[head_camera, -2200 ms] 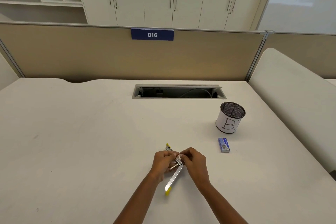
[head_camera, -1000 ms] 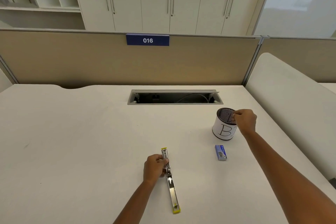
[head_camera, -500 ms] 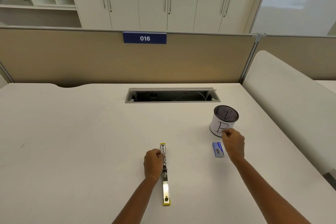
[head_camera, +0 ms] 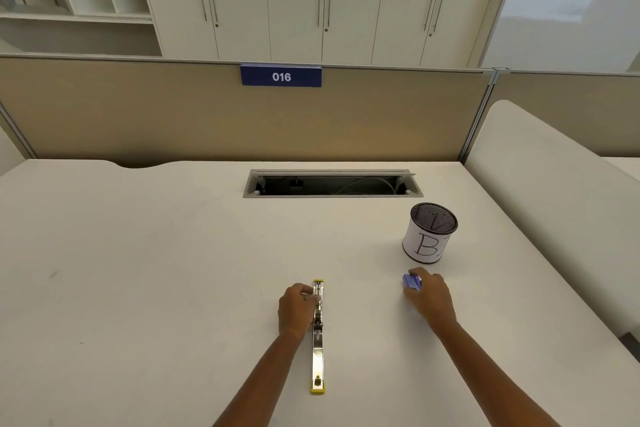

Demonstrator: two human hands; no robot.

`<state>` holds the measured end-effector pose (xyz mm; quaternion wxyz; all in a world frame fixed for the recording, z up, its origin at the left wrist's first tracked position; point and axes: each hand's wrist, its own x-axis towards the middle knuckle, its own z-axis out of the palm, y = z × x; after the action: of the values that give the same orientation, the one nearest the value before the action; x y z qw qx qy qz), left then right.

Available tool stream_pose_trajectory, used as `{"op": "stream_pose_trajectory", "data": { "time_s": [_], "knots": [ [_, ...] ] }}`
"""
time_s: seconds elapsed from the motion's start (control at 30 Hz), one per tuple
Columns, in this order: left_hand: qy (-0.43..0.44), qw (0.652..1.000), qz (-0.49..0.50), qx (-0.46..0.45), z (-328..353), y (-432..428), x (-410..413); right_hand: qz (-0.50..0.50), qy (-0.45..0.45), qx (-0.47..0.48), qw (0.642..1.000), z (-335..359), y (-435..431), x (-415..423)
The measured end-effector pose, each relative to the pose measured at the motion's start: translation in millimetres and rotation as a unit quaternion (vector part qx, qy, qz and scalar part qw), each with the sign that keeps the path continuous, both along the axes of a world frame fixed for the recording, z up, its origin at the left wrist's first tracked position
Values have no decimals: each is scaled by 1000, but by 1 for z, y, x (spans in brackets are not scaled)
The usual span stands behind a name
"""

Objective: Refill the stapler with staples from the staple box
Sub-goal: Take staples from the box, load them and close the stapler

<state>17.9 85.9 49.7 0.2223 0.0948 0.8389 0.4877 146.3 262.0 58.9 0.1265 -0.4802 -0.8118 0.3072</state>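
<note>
The stapler [head_camera: 318, 336] lay opened flat on the white desk [head_camera: 156, 270], its two halves in one straight line running away from the person — a yellow tip at the far end and another at the near end. The left hand [head_camera: 296, 309] rested against the left side of the far half, fingers curled onto the metal near the hinge and pinning it to the desk surface. The near half lay free of any contact.

The staple box [head_camera: 412, 281], small and blue, sat on the desk to the right of the stapler and well apart from it. The right hand [head_camera: 429, 295] covered the box from the near side, with the fingers closed around its edges; only the far-left corner of the box showed past the fingertips. Whether the box was lifted or resting on the desk could not be told.

A mesh pen cup [head_camera: 430, 232] wrapped in white paper marked "B" stood upright just beyond the right hand — near the box but not touching it.
</note>
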Motion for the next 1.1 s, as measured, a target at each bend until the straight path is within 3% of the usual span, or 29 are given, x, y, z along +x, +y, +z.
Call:
{"op": "stream_pose_trajectory", "data": {
  "time_s": [0.1, 0.2, 0.3, 0.37, 0.47, 0.53, 0.6, 0.67, 0.93, 1.1],
  "knots": [
    [-16, 1000, 12, 18, 3, -5, -1, 8, 61, -49, 997, 7, -12, 3],
    [92, 993, 65, 29, 11, -9, 2, -6, 140, -103, 985, 16, -32, 5],
    [175, 971, 68, 147, 29, -10, 16, 16, 198, -123, 972, 23, -54, 2],
    [132, 973, 14, 189, 37, -7, 25, 39, 225, -132, 965, 29, -69, -2],
    [-57, 972, -59, 222, 46, -2, 33, 71, 246, -127, 958, 41, -88, -10],
    [-183, 938, -89, 282, 47, -3, 36, 87, 251, -102, 959, 46, -97, -14],
    [-253, 893, -91, 360, 46, -5, 36, 94, 259, -73, 959, 49, -104, -17],
    [-284, 863, -71, 411, 43, -7, 34, 94, 266, -59, 957, 51, -107, -19],
    [-341, 797, 64, 494, 37, 3, 36, 94, 288, -14, 953, 44, -126, -24],
    [-330, 810, 102, 475, 38, 7, 34, 93, 303, 69, 946, 42, -134, -24]
  ]
}}
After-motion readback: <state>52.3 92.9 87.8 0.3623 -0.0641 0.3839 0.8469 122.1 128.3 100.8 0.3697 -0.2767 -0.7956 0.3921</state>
